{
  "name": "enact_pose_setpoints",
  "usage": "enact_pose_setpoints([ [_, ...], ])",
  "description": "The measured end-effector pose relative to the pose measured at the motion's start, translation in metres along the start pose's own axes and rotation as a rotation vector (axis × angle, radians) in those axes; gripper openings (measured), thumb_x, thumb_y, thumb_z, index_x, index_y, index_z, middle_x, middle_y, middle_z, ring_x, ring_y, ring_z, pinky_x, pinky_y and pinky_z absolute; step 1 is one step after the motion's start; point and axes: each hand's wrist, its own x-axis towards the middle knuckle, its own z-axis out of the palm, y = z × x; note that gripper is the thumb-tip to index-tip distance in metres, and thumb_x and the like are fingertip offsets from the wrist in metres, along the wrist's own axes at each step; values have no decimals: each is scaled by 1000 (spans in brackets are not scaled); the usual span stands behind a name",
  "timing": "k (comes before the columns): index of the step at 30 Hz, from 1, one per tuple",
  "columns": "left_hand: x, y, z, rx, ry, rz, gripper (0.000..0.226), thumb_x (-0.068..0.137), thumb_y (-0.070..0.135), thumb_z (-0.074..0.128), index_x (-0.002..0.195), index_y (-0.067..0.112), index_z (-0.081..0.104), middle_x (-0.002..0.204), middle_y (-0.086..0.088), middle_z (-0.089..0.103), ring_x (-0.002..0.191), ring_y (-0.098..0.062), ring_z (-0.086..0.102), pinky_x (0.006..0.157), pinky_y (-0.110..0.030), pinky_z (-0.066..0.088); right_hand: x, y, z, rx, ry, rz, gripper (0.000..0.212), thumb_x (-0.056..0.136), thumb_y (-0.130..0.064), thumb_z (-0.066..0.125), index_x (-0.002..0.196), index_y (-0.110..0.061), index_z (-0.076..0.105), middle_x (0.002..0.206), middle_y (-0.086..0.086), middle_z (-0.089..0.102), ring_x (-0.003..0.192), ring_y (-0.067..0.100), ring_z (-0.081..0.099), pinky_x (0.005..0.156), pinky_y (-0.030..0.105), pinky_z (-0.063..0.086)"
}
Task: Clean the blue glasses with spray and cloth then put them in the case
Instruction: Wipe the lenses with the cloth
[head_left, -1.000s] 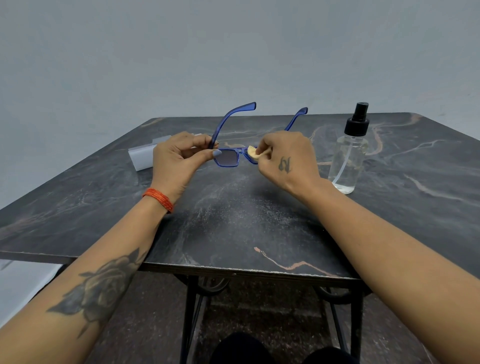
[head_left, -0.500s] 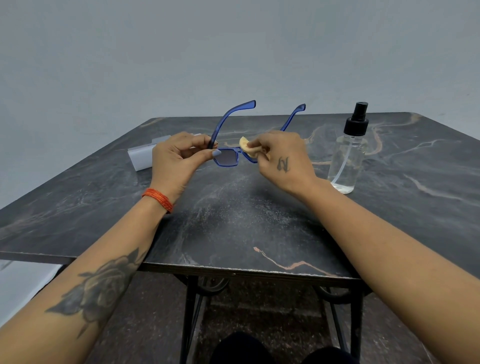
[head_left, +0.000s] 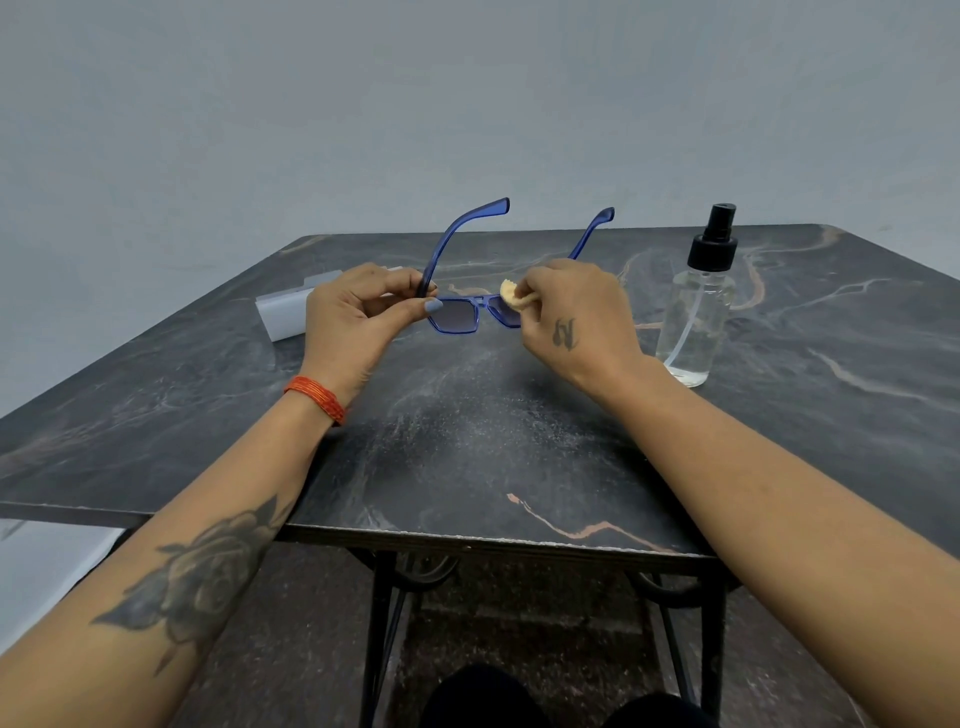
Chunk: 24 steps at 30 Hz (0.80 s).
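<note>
The blue glasses (head_left: 457, 314) hang above the table with both temples open and pointing away from me. My left hand (head_left: 356, 322) pinches the frame at its left hinge, thumb under the corner of the left lens. My right hand (head_left: 569, 317) pinches a small yellow cloth (head_left: 509, 294) against the right lens, which is mostly hidden behind the fingers. A clear spray bottle (head_left: 698, 312) with a black pump top stands upright just right of my right hand. The pale grey case (head_left: 283, 314) lies behind my left hand, partly hidden.
The dark marbled table (head_left: 467, 441) has its near edge close to my forearms. A grey wall rises behind it. Black metal legs (head_left: 379, 639) and the floor show below the front edge.
The cloth in my right hand has shifted slightly along the top of the right lens. The glasses and my left hand have stayed almost still.
</note>
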Motion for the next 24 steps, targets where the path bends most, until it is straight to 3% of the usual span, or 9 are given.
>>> enact_pose_setpoints([
  [6,-1,1,1,-14,-4,-10,26,73,8,73,97,12,68,84,4,65,87,-22,65,86,-36,55,2,2,2,-39,-29,-56,26,89,-6,43,105,-5,64,99,11,65,90,30,59,76,38,48],
  [12,-1,1,0,-6,8,-1,26,72,9,74,97,12,68,85,2,65,88,-23,65,86,-36,55,2,-1,3,149,-52,-3,33,85,-1,49,110,-13,67,102,9,70,94,27,62,82,35,50],
  [19,0,-2,-1,20,34,-12,23,73,11,74,95,13,69,85,3,66,87,-20,66,85,-36,55,1,-4,-1,349,-65,84,25,77,-4,56,92,-13,74,83,5,72,68,13,54,55,15,38],
  [24,0,-3,-2,21,44,-19,21,73,13,75,93,13,70,84,3,66,86,-22,66,85,-40,55,-1,-3,-3,277,-69,42,22,76,-6,54,88,-12,71,79,4,69,66,15,52,54,20,35],
])
